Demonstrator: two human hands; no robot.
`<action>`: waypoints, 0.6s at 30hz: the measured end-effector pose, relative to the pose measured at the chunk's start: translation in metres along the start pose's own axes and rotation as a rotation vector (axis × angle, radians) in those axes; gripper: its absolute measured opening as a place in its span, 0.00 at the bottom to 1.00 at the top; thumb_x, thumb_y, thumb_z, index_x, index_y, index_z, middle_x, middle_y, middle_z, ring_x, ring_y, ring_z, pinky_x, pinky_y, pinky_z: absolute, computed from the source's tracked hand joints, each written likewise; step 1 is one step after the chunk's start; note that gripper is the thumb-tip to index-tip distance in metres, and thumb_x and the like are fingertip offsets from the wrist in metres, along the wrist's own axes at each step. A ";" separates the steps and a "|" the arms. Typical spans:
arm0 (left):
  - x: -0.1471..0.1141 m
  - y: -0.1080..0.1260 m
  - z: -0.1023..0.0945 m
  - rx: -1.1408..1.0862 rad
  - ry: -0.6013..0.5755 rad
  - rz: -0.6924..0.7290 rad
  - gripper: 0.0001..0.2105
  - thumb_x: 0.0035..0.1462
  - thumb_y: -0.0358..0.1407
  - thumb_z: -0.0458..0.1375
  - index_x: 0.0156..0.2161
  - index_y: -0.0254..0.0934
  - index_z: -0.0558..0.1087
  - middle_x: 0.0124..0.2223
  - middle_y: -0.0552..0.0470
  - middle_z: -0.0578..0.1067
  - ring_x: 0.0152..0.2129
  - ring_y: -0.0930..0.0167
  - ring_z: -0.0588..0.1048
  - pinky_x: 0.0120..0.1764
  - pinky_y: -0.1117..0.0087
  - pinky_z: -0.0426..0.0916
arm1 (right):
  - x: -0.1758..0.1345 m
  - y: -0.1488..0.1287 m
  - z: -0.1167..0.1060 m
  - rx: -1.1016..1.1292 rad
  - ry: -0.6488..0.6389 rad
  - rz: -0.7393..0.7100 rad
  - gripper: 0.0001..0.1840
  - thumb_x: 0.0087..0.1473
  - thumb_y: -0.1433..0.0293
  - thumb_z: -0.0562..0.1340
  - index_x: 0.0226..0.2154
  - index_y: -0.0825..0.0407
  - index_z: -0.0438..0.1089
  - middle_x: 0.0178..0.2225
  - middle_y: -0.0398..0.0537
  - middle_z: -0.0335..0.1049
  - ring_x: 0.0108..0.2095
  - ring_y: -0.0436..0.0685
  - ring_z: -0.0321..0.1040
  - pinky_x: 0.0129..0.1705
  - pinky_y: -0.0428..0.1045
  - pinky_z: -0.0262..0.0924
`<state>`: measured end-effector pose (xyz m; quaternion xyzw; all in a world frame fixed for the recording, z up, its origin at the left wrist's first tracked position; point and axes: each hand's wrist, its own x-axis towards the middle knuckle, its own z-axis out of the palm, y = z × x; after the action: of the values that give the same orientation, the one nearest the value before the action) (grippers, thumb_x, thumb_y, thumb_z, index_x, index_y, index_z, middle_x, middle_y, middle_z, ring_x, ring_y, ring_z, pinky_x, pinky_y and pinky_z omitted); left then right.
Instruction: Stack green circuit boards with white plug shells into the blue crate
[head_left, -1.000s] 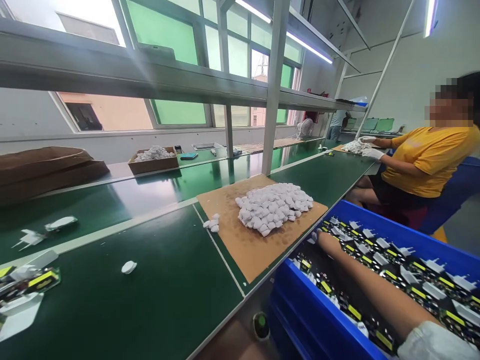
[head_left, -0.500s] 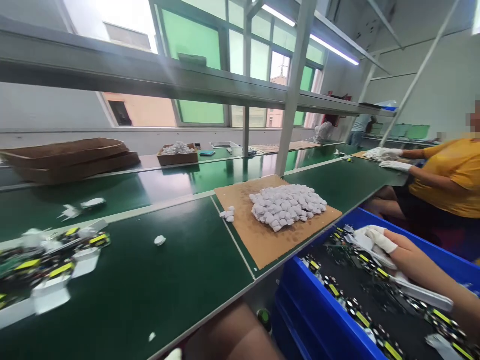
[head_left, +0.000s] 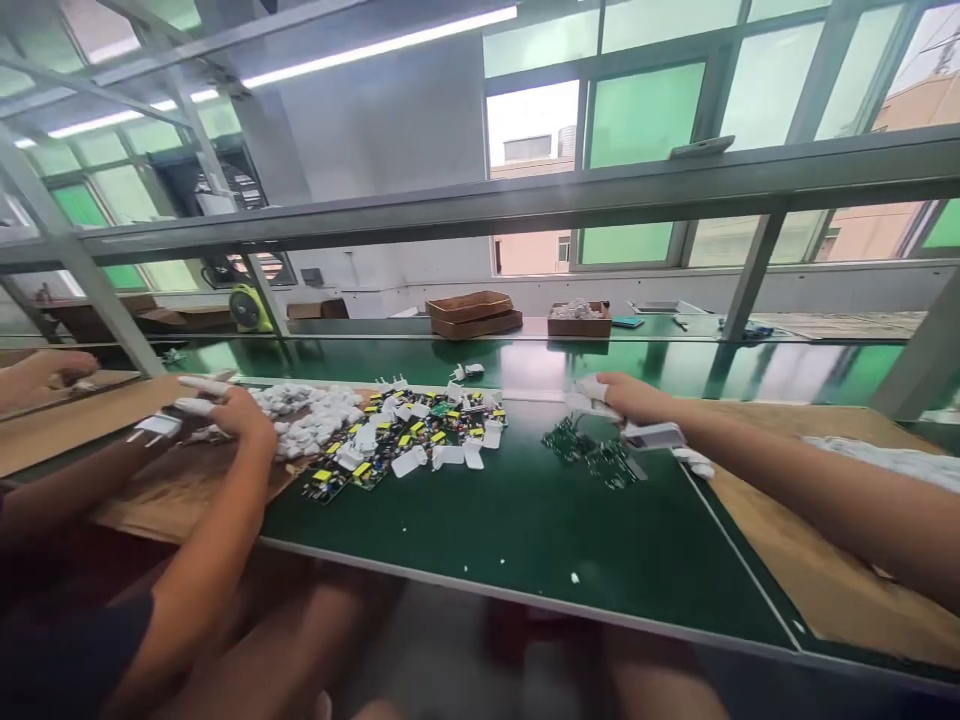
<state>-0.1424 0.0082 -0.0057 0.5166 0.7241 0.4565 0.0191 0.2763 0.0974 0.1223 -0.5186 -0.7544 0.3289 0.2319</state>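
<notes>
My right hand [head_left: 611, 395] reaches in from the right over the green bench, with pale coverings on its fingertips. The fingers are closed, and a flat, pale, elongated thing [head_left: 656, 436] sticks out below the palm; its kind is unclear. Just under the hand, several green circuit boards [head_left: 592, 455] lie blurred on the bench. To their left is a heap of boards with yellow-topped parts and white plug casings [head_left: 409, 461]. At the bottom edge, only a sliver of what may be my left hand [head_left: 324, 706] shows; its fingers are not readable.
On the left, a co-worker's hand [head_left: 236, 410] is by a white plug [head_left: 159, 427] and a pile of white pieces [head_left: 315, 415]. Brown cardboard [head_left: 780, 540] with more white pieces lies at right. Cardboard trays [head_left: 472, 325] stand behind; a metal shelf beam [head_left: 450, 220] crosses above.
The view has swung left. My right hand has moved from the blue bin of circuit boards to above the bench, and green boards now lie beneath it.
</notes>
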 end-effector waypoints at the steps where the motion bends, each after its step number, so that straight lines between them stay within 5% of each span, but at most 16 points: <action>1: 0.027 -0.006 -0.019 0.018 0.049 -0.011 0.20 0.55 0.46 0.47 0.29 0.27 0.69 0.29 0.51 0.71 0.23 0.78 0.69 0.30 0.74 0.65 | 0.022 -0.009 0.003 -0.056 0.020 -0.017 0.24 0.53 0.53 0.51 0.31 0.59 0.63 0.20 0.42 0.60 0.17 0.45 0.56 0.18 0.41 0.54; 5: 0.096 -0.022 -0.066 0.078 0.222 -0.038 0.23 0.58 0.46 0.42 0.30 0.26 0.69 0.31 0.50 0.72 0.24 0.79 0.69 0.33 0.74 0.65 | 0.081 -0.028 0.031 -0.257 0.049 -0.112 0.19 0.56 0.59 0.51 0.38 0.59 0.62 0.33 0.47 0.63 0.32 0.48 0.62 0.36 0.47 0.61; 10: 0.117 -0.034 -0.077 0.104 0.269 -0.009 0.32 0.59 0.46 0.29 0.27 0.28 0.69 0.23 0.54 0.69 0.27 0.74 0.72 0.35 0.71 0.65 | 0.098 -0.014 0.076 -0.420 -0.034 -0.224 0.16 0.55 0.62 0.53 0.39 0.58 0.63 0.38 0.49 0.62 0.39 0.51 0.61 0.44 0.52 0.59; 14: 0.108 -0.031 -0.071 0.121 0.068 0.009 0.31 0.60 0.46 0.31 0.23 0.28 0.68 0.22 0.53 0.71 0.24 0.79 0.71 0.38 0.73 0.64 | 0.085 0.000 0.069 -0.464 -0.039 -0.296 0.18 0.56 0.61 0.50 0.42 0.58 0.61 0.44 0.51 0.61 0.44 0.53 0.59 0.48 0.54 0.56; 18: 0.043 -0.032 -0.019 0.123 -0.373 0.056 0.22 0.58 0.42 0.43 0.29 0.22 0.68 0.32 0.48 0.72 0.24 0.83 0.69 0.36 0.76 0.64 | 0.020 0.022 0.023 -0.487 0.006 -0.325 0.21 0.56 0.63 0.43 0.45 0.55 0.60 0.48 0.51 0.58 0.48 0.57 0.57 0.51 0.53 0.54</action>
<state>-0.1949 0.0277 0.0028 0.6122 0.7199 0.3084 0.1087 0.2675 0.1155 0.0906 -0.4324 -0.8836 0.0954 0.1524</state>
